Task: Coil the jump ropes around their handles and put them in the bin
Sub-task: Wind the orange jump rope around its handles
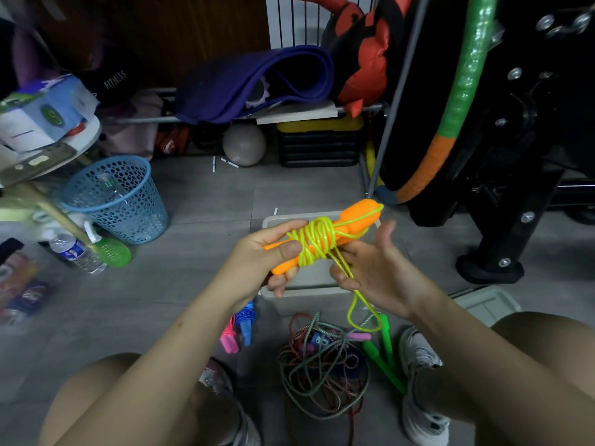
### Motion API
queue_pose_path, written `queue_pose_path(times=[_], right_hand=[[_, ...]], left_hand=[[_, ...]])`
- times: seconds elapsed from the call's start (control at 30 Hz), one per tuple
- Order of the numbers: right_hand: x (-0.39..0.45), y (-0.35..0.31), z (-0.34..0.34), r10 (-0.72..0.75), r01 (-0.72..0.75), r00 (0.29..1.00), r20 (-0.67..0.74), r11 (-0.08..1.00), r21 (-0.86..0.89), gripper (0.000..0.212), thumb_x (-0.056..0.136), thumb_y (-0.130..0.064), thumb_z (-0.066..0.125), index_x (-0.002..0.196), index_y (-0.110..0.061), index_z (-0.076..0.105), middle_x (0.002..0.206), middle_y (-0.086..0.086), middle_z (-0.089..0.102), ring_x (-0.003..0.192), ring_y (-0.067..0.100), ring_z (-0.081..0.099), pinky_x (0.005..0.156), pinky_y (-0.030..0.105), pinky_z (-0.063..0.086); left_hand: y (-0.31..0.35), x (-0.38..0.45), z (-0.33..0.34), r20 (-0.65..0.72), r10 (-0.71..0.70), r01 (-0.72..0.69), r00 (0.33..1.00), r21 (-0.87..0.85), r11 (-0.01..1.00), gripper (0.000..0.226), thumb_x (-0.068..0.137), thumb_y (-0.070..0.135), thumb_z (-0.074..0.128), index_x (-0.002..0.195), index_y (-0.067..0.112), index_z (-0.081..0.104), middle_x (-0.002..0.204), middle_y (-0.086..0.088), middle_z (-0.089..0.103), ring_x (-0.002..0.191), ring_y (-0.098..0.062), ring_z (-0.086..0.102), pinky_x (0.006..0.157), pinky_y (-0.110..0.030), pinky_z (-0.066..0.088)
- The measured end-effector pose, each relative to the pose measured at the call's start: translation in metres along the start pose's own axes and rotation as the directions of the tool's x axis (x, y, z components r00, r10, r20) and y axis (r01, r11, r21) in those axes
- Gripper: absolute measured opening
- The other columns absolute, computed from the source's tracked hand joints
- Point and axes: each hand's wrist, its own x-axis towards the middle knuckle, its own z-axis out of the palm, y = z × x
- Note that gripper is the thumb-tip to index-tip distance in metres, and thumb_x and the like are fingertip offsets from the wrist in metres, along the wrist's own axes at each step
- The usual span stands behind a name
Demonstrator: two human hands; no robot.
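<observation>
Item: orange handles (346,225), yellow rope (314,241) coiled round, gripped in my left hand (257,262); right hand (370,268) pinches the loose end (above the grey bin (309,292)).

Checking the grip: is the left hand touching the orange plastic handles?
Touching. The head view shows the left hand with its thumb pressed on the orange plastic handles beside the yellow-green rope coil.

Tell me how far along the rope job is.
Done: nothing visibly binned; the bin is mostly hidden behind the hands. In hand: the left hand grips the orange handles while the right hand feeds yellow rope, mostly wound, one loop hanging. Left: tangled ropes and green handles on the floor.
</observation>
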Motion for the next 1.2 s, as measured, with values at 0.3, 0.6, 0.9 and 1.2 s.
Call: queue_pose_path(times=[0.3,0.6,0.9,1.2], right_hand=[[0.008,0.013,0.013,-0.122,-0.034,0.944,-0.306,0.887,-0.46,0.037,0.084,-0.044,0.045,0.096,-0.013,0.061,0.084,0.001,0.061,0.056,0.007,0.038,0.05,0.016,0.034],[0.008,0.01,0.019,-0.087,-0.181,0.882,-0.463,0.845,-0.504,0.051,0.084,-0.053,0.044,0.081,-0.004,0.056,0.062,0.011,0.042,0.041,0.005,0.029,0.042,0.017,0.025],[-0.001,-0.002,0.022,-0.149,-0.279,0.951,-0.271,-0.032,-0.96,0.047,0.096,-0.048,0.038,0.091,-0.013,0.069,0.083,0.0,0.068,0.07,0.007,0.059,0.063,0.027,0.042],[-0.013,-0.03,0.042,-0.057,-0.114,0.993,-0.1,-0.378,-0.919,0.036,0.078,-0.058,0.062,0.099,-0.03,0.07,0.094,-0.003,0.069,0.093,0.018,0.059,0.07,0.025,0.035]], left_hand=[[-0.014,0.011,0.02,-0.205,0.037,-0.009,0.978,0.133,0.991,0.045,0.086,0.005,0.063,0.125,0.026,0.053,0.048,-0.008,0.052,0.032,-0.01,0.04,0.033,-0.023,0.044],[-0.023,0.018,0.023,-0.238,0.075,0.005,0.968,0.32,0.947,0.051,0.081,0.009,0.072,0.128,0.025,0.057,0.05,-0.002,0.054,0.034,-0.011,0.042,0.034,-0.023,0.043],[-0.021,0.022,0.011,-0.146,0.038,0.059,0.989,0.608,0.792,0.05,0.073,0.023,0.08,0.096,0.062,0.058,0.047,0.012,0.052,0.042,-0.008,0.046,0.044,-0.026,0.046],[0.003,0.018,-0.006,0.202,-0.387,0.13,0.9,0.723,0.679,0.051,0.074,0.023,0.079,0.121,0.036,0.062,0.057,-0.009,0.059,0.037,-0.011,0.045,0.043,-0.025,0.047]])
